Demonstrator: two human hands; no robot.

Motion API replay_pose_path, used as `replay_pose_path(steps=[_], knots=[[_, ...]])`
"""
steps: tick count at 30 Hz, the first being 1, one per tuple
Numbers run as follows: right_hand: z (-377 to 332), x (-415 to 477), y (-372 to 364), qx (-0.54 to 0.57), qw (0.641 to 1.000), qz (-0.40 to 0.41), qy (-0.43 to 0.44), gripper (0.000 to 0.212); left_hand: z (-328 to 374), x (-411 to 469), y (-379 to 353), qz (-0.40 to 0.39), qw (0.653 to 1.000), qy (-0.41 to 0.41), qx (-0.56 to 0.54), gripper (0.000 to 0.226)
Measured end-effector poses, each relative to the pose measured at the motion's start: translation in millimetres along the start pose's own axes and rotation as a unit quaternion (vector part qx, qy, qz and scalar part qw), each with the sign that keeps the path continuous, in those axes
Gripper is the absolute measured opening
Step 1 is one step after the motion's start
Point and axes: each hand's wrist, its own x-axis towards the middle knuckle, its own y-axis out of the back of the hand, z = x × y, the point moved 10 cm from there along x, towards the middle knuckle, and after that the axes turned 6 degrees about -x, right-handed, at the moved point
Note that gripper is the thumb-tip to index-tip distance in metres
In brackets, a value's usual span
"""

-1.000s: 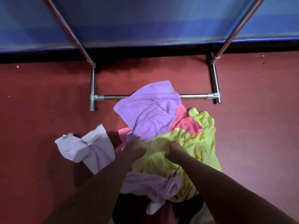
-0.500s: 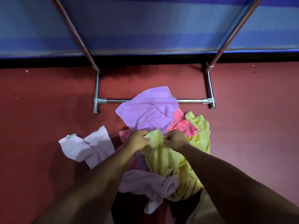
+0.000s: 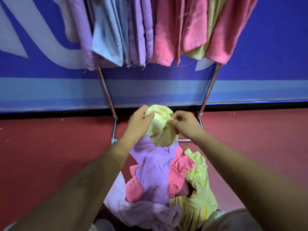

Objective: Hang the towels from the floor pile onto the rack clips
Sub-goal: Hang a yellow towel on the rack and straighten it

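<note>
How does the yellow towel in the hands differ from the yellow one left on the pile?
The held towel is bunched between the left hand and right hand, off the floor; the pile towel lies sprawled on the pile's right side. The held towel looks plain pale yellow; the pile towel shows orange stripes at its near end. Both are yellow, crumpled and not yet hung.
</note>
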Motion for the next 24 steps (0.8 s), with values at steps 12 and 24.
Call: replay_pose_path(steps=[12, 24], knots=[[-76, -86, 30, 0.041, 0.997, 0.019, 0.055, 0.018, 83, -71, 25, -0.049, 0.985, -0.066, -0.153, 0.026], [-97, -94, 9, 0.193, 0.973, -0.109, 0.068, 0.014, 83, -76, 19, -0.096, 0.966, 0.004, -0.240, 0.020]])
